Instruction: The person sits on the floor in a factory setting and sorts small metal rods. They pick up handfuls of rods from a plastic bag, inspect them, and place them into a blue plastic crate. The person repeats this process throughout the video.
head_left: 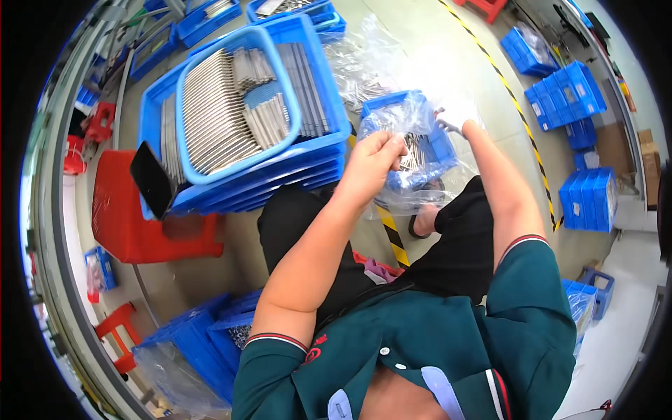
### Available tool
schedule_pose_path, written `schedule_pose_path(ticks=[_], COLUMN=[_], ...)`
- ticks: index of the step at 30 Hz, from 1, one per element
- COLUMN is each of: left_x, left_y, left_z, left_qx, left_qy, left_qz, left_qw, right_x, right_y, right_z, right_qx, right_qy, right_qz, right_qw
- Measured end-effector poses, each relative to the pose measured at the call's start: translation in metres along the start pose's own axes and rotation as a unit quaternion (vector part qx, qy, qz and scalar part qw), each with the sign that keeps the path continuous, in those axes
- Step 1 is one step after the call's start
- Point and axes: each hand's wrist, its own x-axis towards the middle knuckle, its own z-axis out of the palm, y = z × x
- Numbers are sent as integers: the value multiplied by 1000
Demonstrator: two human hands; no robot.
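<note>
My left hand [376, 159] is closed in a pinch above the near left side of a small blue crate [448, 148]. Whatever its fingers hold is hidden. Loose metal pins [414, 150] lie in the crate, inside a clear plastic bag [413, 115] that spills over the sides. At the crate's far right is my right hand [453, 127], partly washed out by glare, so its fingers and anything in them are unclear. Left of my hands, a light blue basket [295, 84] filled with rows of metal rods [217, 115] rests on stacked blue crates [245, 189].
A black phone-like slab [153, 180] leans at the stack's near left corner, above a red stool [119, 210]. More clear plastic with metal pieces [364, 87] lies beyond the small crate. Blue crates [567, 94] line the right side, past a yellow-black floor stripe [521, 115].
</note>
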Motion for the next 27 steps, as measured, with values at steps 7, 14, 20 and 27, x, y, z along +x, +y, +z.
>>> schedule_pose_path(ticks=[7,14,20,27], left_x=[10,16,23,26], left_y=[-1,0,-5,-3], left_z=[19,28,27,22], left_qx=[11,39,26,63], left_qy=[0,18,31,42], left_qz=[-66,-99,-141,-136], left_qw=[998,994,989,988], right_x=[58,87,120,96], right_y=[130,132,158,134], right_z=[70,101,144,164], right_qx=[-253,-163,-127,-299], right_qy=[-108,-16,32,-135], right_qz=[-27,-19,72,194], right_qw=[961,986,989,925])
